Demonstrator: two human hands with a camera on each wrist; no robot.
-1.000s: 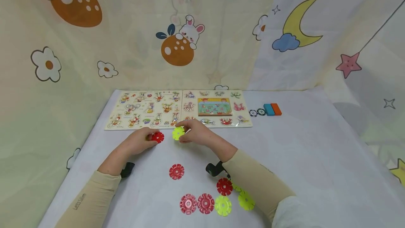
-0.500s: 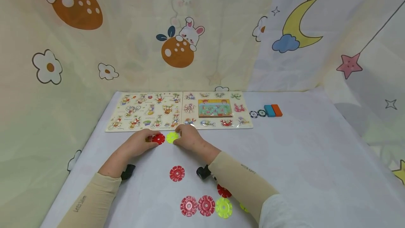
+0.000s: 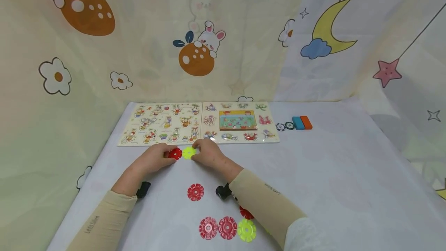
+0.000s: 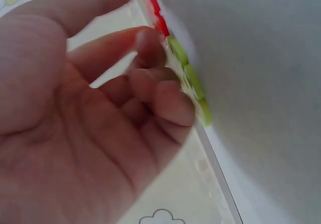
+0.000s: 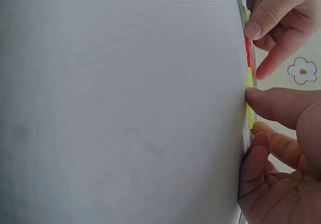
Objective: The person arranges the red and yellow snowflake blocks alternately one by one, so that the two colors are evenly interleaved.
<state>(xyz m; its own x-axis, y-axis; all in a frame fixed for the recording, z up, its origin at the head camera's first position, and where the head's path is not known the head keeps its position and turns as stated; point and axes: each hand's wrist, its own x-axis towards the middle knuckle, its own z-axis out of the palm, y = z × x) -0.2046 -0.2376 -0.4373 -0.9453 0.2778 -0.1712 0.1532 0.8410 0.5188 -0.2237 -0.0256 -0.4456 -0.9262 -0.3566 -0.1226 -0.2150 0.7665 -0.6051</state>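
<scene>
My left hand pinches a red notched plastic disc between thumb and fingers. A green disc lies beside the red one, under my left hand, mostly hidden in the head view. With thumb and index finger, my right hand pinches a yellow-green notched disc at its right side. This disc sits edge to edge with the red one; whether their notches interlock I cannot tell. In the right wrist view the green, red and yellow-green discs form a row, low over the table.
Two picture puzzle boards lie just behind my hands. Blue and orange blocks stand right of two round chips. Nearer are a red disc, several more red discs and a yellow-green disc. My right forearm covers others.
My right hand has moved left and slightly nearer, bringing the yellow-green disc against the red one. My left hand has stayed nearly in place, still holding the red disc.
</scene>
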